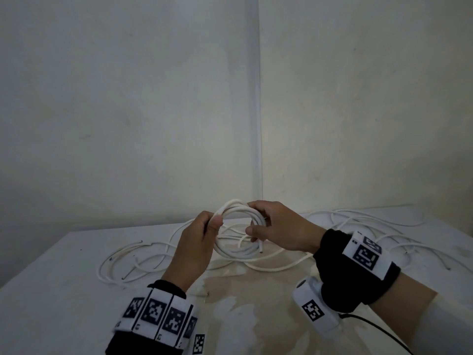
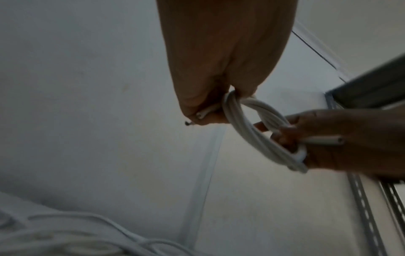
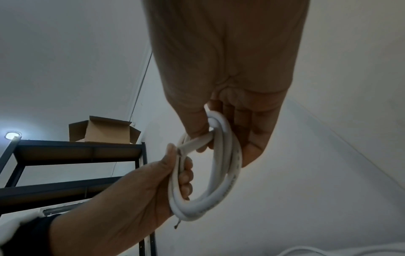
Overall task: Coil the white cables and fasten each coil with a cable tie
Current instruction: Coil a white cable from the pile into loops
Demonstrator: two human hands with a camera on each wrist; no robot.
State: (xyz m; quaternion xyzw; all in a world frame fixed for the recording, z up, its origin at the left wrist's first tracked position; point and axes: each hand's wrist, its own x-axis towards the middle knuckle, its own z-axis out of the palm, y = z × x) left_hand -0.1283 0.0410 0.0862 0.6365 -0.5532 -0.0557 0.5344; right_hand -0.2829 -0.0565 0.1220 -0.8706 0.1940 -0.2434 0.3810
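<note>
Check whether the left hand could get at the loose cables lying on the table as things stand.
Probably not right away: the left hand grips one side of the coil, with the right hand on the other side. The loose cables lie uncovered on the table just below it, so only its grip hinders it.

Coil [image 1: 239, 228]: its left and right arcs are covered by the left hand [image 1: 194, 242] and right hand [image 1: 277, 226].
Cable tie: cannot tell whether one is on the coil.
Loose cables [image 1: 143, 254]: blurred in the left wrist view's bottom corner; their far ends are too thin to follow.
Shelf rack [image 3: 74, 152]: cut off at the left edge.
Counter [image 1: 64, 290]: cut off at the bottom edge.
</note>
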